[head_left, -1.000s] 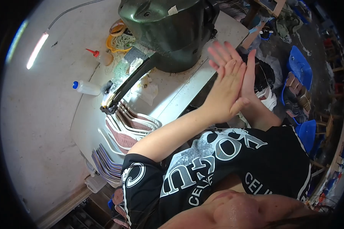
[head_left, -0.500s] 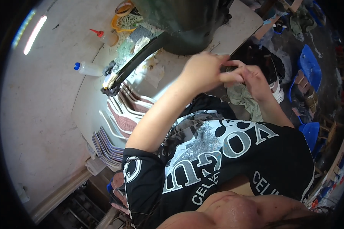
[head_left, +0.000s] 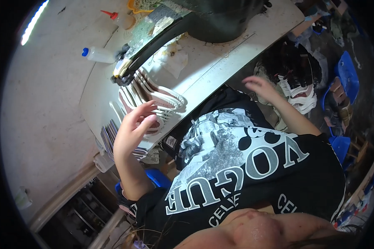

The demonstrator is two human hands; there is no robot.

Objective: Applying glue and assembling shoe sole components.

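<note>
My left hand (head_left: 131,129) is over the near edge of the work table (head_left: 220,68), thumb and fingers apart, holding nothing. Beside its fingertips lies a stack of pinkish-brown, sole-shaped pieces with thick white rims (head_left: 164,96); whether the fingers touch it I cannot tell. Left of that hand stands a row of thin, bent, grey-purple sole-shaped sheets (head_left: 107,139), partly hidden by the hand. My right hand (head_left: 259,88) hangs off the table's right edge, above the dark floor area, fingers stretched and holding nothing.
A dark machine arm (head_left: 162,47) with a lit working end crosses the table. Behind it are a blue-capped bottle (head_left: 97,54) and a red-tipped bottle (head_left: 122,20). White-rimmed pieces (head_left: 304,99) lie in a dark heap at right, near blue chairs (head_left: 347,76).
My hands were together in front of the machine; now they are apart. The left has swung down-left to the white-rimmed stack, the right slightly down beside the table. The view has shifted somewhat.
</note>
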